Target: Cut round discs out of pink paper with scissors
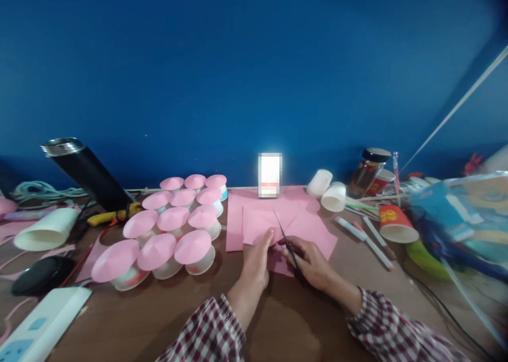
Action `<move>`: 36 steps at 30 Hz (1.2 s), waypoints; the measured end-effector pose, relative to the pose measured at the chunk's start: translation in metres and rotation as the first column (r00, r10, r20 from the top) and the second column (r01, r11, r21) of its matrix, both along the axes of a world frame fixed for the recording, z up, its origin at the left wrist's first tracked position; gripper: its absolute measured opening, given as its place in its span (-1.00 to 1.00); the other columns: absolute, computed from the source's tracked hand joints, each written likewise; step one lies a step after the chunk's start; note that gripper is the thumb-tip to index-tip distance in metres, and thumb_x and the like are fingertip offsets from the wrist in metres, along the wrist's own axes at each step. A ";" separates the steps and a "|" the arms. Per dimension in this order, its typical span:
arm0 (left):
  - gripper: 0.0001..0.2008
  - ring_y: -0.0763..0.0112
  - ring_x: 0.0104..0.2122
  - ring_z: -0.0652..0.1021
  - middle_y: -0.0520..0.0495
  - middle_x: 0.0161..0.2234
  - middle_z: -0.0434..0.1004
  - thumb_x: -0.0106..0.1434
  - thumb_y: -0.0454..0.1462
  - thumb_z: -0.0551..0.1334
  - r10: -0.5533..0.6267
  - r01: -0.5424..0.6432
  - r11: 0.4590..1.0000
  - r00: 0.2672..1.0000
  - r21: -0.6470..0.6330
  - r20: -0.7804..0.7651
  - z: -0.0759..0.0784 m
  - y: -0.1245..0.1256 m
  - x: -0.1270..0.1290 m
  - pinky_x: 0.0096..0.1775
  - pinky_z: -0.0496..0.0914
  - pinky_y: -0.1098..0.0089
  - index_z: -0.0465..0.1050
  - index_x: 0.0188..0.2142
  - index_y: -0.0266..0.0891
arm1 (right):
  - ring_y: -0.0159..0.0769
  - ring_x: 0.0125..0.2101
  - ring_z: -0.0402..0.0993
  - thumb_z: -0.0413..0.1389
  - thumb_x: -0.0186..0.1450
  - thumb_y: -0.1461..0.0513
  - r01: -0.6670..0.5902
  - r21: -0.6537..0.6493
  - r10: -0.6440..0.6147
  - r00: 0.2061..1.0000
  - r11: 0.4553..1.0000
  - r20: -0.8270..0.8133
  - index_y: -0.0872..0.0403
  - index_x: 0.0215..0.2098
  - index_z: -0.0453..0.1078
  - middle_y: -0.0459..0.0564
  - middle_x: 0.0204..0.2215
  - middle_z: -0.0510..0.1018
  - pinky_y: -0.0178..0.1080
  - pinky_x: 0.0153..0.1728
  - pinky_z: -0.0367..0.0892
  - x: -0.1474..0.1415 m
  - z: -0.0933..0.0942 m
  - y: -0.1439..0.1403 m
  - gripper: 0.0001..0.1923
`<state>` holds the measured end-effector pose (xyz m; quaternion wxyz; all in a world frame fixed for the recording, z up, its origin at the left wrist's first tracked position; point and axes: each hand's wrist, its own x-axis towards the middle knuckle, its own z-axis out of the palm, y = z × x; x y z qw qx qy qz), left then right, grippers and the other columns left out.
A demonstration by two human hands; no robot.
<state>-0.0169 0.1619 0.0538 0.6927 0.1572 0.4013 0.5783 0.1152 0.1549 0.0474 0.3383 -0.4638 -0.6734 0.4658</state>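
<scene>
My left hand [257, 259] pinches the near edge of a piece of pink paper [260, 222], its thumb lying on top. In my right hand [309, 259] is a pair of dark scissors [282, 225], the fingers closed round the handles. The scissor blades point up and away over the pink paper, and a slit or edge runs near their tip. Beneath lie larger pink sheets [235, 229] on the brown table [278, 319]. To the left, several paper cups [201, 261] stand in rows, each topped by a shallow pink paper cone [193, 247].
A bright, blurred screen [270, 174] stands against the blue wall. Right are white cups [334, 197], markers [351, 228], a red cup [397, 224] and a lidded jar [369, 172]. Left are a black flask [89, 171], yellow-handled tool [113, 215] and power strip [47, 319].
</scene>
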 end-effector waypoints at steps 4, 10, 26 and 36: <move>-0.71 0.44 -0.64 0.46 0.02 -0.66 0.44 -0.13 -0.14 0.41 0.034 -0.035 0.999 0.999 0.003 0.030 -0.002 0.000 0.001 -0.51 0.35 0.44 0.42 -0.57 -0.30 | -0.36 -0.52 0.35 0.05 0.29 0.09 0.009 0.016 -0.009 1.000 1.000 0.011 0.14 -0.14 0.35 -0.07 -0.48 0.44 -0.35 -0.51 0.30 0.000 0.000 0.001 -0.70; -0.73 0.46 -0.62 0.46 0.01 -0.63 0.46 -0.10 -0.15 0.40 0.020 -0.020 1.000 0.999 -0.001 0.029 -0.002 -0.001 0.001 -0.48 0.34 0.46 0.43 -0.58 -0.30 | -0.37 -0.54 0.34 0.03 0.30 0.08 0.006 0.041 -0.007 1.000 0.999 0.016 0.15 -0.12 0.36 -0.08 -0.50 0.44 -0.35 -0.52 0.29 0.000 0.000 0.001 -0.68; -0.74 0.50 -0.61 0.40 0.06 -0.63 0.38 -0.12 -0.19 0.40 0.055 -0.055 0.998 0.998 -0.017 0.012 0.001 0.000 -0.001 -0.49 0.29 0.46 0.39 -0.58 -0.30 | -0.37 -0.55 0.32 0.02 0.31 0.11 0.003 0.058 -0.006 0.999 0.998 0.043 0.12 -0.28 0.36 -0.10 -0.54 0.42 -0.36 -0.54 0.25 0.001 0.005 0.000 -0.77; -0.72 0.53 -0.65 0.37 0.07 -0.66 0.36 -0.09 -0.17 0.39 0.020 -0.020 1.000 0.999 0.001 0.027 0.003 -0.001 -0.002 -0.50 0.28 0.47 0.36 -0.60 -0.29 | -0.37 -0.55 0.34 0.01 0.31 0.15 0.000 0.061 -0.003 0.999 0.998 0.051 0.13 -0.22 0.37 -0.10 -0.54 0.42 -0.36 -0.53 0.25 0.001 0.007 -0.001 -0.78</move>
